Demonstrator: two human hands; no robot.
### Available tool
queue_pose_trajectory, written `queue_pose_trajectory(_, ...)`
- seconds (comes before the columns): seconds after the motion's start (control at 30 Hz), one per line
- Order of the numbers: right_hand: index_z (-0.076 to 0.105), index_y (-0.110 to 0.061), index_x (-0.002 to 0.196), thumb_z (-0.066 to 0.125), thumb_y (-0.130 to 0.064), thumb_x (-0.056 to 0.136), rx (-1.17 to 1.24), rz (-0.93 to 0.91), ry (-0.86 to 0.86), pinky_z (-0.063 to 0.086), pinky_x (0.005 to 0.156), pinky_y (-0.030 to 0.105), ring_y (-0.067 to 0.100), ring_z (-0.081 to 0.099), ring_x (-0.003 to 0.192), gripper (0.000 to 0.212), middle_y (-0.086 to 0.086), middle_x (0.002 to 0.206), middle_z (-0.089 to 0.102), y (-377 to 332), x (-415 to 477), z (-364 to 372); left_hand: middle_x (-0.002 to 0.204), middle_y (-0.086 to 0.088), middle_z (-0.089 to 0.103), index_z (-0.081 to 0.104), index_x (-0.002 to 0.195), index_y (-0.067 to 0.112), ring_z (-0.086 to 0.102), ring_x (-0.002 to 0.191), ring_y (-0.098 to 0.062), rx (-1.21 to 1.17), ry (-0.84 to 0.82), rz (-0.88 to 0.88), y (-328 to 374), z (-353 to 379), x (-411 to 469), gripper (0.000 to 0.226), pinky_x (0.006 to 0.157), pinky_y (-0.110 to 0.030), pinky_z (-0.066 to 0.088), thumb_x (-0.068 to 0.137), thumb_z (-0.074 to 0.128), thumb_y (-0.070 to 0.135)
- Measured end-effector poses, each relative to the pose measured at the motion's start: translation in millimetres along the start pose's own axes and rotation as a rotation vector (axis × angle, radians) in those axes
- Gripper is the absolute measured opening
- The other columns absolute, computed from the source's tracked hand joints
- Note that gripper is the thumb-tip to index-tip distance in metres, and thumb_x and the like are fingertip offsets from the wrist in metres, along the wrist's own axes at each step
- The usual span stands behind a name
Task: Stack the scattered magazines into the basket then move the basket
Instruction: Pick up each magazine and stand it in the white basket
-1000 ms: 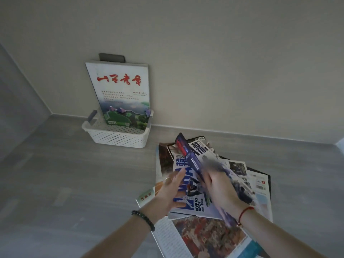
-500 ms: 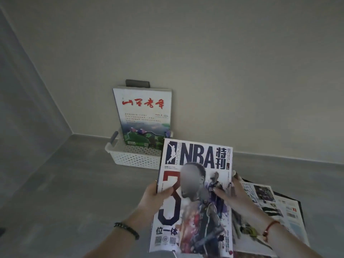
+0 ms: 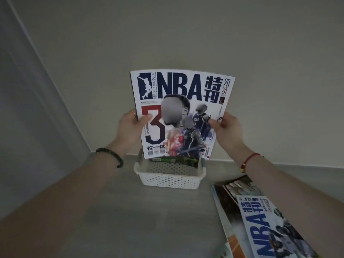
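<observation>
I hold an NBA magazine (image 3: 178,116) upright in both hands, cover toward me, its lower edge just above the white perforated basket (image 3: 168,178). My left hand (image 3: 130,131) grips its left edge and my right hand (image 3: 226,129) grips its right edge. Behind it, only the green bottom strip of another magazine (image 3: 173,161) standing in the basket shows. The basket sits on the grey floor against the wall.
A pile of loose magazines (image 3: 260,220) lies on the floor at the lower right, under my right forearm, with another NBA issue on top. A wall corner runs down the left. Bare grey floor (image 3: 130,220) lies in front of the basket.
I lifted the NBA magazine off the pile and carried it up and forward over the basket. The view has closed in on the basket, and the magazine now hides the one standing inside.
</observation>
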State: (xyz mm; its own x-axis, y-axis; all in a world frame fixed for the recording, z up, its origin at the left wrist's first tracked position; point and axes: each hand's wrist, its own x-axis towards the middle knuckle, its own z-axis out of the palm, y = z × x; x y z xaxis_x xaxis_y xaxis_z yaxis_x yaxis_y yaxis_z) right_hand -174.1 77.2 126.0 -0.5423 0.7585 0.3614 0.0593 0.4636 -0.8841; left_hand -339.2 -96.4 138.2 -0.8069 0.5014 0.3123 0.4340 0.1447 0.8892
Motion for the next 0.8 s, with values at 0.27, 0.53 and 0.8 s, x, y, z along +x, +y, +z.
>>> queue_pose_trajectory(0.27, 0.056, -0.006, 0.079, 0.047, -0.005, 0.09, -0.175, 0.12, -0.005, 0.036, 0.045, 0.004, 0.008, 0.052, 0.062, 0.014, 0.006, 0.074, 0.061, 39.6, 26.2, 55.0, 0.088, -0.004, 0.065, 0.061, 0.092, 0.013, 0.061, 0.068, -0.012, -0.063, 0.006, -0.213, -77.5, 7.6, 48.3, 0.011, 0.05, -0.015, 0.05, 0.091, 0.051, 0.016)
queue_pose_trajectory(0.53, 0.066, -0.006, 0.078, 0.059, -0.006, 0.083, -0.149, 0.245, 0.059, 0.039, 0.048, 0.006, 0.008, 0.057, 0.062, 0.009, 0.001, 0.073, 0.064, 79.1, 28.4, 80.0, 0.079, 0.003, 0.065, 0.065, 0.087, 0.019, 0.064, 0.07, -0.011, -0.166, 0.05, -0.193, -120.3, 15.1, 64.1, 0.009, 0.056, -0.014, 0.054, 0.083, 0.061, 0.011)
queue_pose_trajectory(0.8, 0.051, -0.011, 0.115, 0.066, -0.017, 0.08, -0.163, 0.283, 0.197, 0.046, 0.074, 0.024, 0.014, 0.055, 0.081, 0.038, -0.002, 0.096, 0.058, 104.4, 25.3, 80.8, 0.088, 0.006, 0.065, 0.059, 0.089, 0.022, 0.064, 0.077, -0.011, -0.101, 0.101, -0.201, -146.7, 34.5, 62.6, 0.015, 0.07, -0.028, 0.054, 0.078, 0.069, 0.021)
